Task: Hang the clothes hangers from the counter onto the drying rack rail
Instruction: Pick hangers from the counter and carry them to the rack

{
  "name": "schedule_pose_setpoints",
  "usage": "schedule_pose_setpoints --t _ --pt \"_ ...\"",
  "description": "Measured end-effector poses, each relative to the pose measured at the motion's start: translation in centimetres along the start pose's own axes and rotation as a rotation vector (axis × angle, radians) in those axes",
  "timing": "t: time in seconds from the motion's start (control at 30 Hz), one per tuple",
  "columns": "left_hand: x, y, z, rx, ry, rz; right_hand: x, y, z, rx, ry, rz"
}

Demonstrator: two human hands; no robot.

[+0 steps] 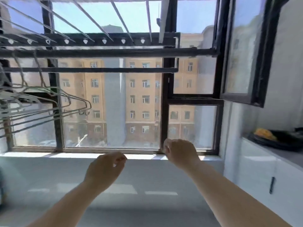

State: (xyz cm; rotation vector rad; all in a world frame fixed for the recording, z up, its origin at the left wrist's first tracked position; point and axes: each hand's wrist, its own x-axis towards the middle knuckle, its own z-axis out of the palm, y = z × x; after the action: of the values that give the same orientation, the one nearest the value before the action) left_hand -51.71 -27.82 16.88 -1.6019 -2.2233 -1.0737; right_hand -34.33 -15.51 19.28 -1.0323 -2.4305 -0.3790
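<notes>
On the dark rail (106, 52), left | thin pale wire hangers (49, 104) bunched; left hand (105, 171), right hand (180, 153) loosely curled, empty

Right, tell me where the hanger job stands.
Done: several hangers hang from the rack rail at left. In hand: nothing; left hand and right hand are empty. Left: a dark pile on the counter at right; hangers in it cannot be made out.
</notes>
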Motion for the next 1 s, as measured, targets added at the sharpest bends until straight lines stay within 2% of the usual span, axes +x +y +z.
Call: schedule_pose_setpoints --t 0.13,0.37,0.53,0.7,0.83,1.0 --pt "0.5 5.8 5.1 -0.169 -0.121 0.019 -6.1 7.3 -0.3 0.001 -0.069 0.213" --pt "-0.6 21.2 17.1 -0.389 -0.360 0.212 -18.8 22.8 -3.2 -0.074 -0.115 0.587" --pt "-5.0 33.2 25.7 -0.471 -0.580 0.355 -30.3 33.9 -5.2 -0.135 -0.147 0.907" --pt "-10.4 42.5 32.1 -0.569 -0.723 0.412 -41.1 41.4 -7.1 -0.206 -0.078 1.204" --pt "-13.5 47.0 36.0 -0.531 -0.825 0.411 -45.5 44.3 -7.0 -0.223 -0.109 1.270" --pt "-14.6 50.6 39.9 -0.513 -0.838 0.404 -47.0 46.3 -5.5 -0.239 -0.110 1.262"
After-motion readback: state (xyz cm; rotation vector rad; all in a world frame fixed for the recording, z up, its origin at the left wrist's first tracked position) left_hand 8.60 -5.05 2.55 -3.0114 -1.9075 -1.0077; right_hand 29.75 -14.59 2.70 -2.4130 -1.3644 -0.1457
